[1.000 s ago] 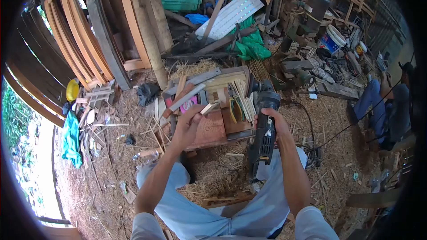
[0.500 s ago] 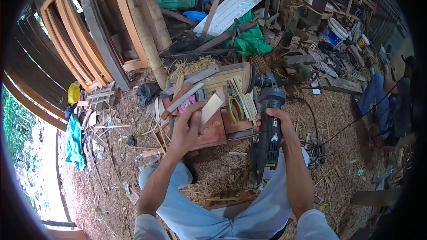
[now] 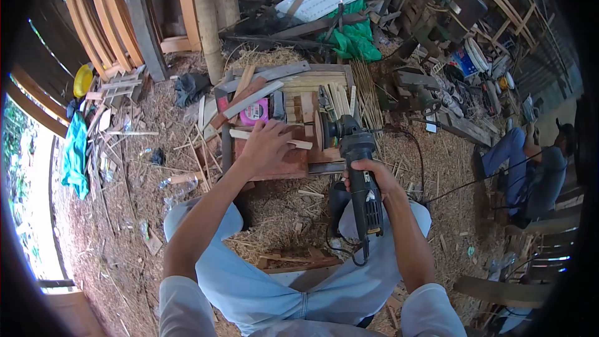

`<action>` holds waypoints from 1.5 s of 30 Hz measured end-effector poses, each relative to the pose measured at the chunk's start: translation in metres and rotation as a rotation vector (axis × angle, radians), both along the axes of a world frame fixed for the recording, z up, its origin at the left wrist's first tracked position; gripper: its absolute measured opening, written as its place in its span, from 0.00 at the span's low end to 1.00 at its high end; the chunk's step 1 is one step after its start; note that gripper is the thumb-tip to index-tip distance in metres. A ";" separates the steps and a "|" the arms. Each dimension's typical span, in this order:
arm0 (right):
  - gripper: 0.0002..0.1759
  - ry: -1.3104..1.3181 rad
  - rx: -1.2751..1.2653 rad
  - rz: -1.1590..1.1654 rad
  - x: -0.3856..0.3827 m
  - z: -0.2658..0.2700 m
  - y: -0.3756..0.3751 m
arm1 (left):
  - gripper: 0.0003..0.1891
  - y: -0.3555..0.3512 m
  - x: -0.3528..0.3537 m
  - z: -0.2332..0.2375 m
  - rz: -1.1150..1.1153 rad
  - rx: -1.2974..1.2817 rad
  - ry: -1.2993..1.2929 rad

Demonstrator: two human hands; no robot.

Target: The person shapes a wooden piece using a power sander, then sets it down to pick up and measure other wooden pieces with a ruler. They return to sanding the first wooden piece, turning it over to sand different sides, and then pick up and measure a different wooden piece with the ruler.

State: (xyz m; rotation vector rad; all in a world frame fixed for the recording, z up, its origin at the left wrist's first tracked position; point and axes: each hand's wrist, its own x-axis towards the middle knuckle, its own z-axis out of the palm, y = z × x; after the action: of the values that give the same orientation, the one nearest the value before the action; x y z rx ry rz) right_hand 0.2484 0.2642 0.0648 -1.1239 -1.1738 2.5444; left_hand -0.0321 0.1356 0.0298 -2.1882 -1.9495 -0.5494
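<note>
My right hand is wrapped around the black body of an angle grinder. Its brown disc stands edge-on over the low wooden bench. My left hand reaches over a pale wooden strip, fingers bent across it and gripping it low over the bench top. Both ends of the strip stick out past the hand; the underside of the grip is hidden. Just beyond my fingertips is a pink tape measure. Pliers lie behind the disc, partly covered by it.
Several thin sticks and wood offcuts lie on the bench. The grinder's cord trails to the right. Wood shavings cover the ground. Wooden frames lean at the back left. Another person sits at the right.
My left hand has lowered the wooden strip toward the bench and turned it crosswise. The grinder has shifted slightly down and left in view. The camera view has tilted downward.
</note>
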 end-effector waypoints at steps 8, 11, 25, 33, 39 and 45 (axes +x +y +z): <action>0.19 -0.067 -0.037 0.011 -0.001 -0.003 -0.001 | 0.19 0.004 -0.012 -0.012 0.027 0.048 -0.090; 0.19 -0.102 -0.047 0.000 -0.003 -0.004 -0.003 | 0.19 0.003 -0.014 -0.012 0.068 0.093 -0.054; 0.20 -0.085 -0.024 -0.011 -0.013 -0.005 -0.008 | 0.17 0.007 -0.010 -0.024 0.037 0.080 -0.306; 0.18 -0.050 -0.025 0.012 -0.012 -0.007 -0.003 | 0.18 0.009 -0.011 -0.031 0.030 0.116 -0.326; 0.18 -0.083 -0.033 0.033 -0.012 -0.008 0.000 | 0.14 0.009 -0.009 -0.031 0.049 0.146 -0.317; 0.19 -0.108 -0.075 0.085 -0.013 -0.014 0.003 | 0.16 0.008 -0.009 -0.029 0.051 0.119 -0.331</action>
State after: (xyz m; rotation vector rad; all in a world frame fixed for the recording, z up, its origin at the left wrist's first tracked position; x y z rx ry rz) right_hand 0.2354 0.2675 0.0504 -1.2702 -1.1836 2.6415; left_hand -0.0409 0.1432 0.0005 -2.0746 -2.0563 -1.0483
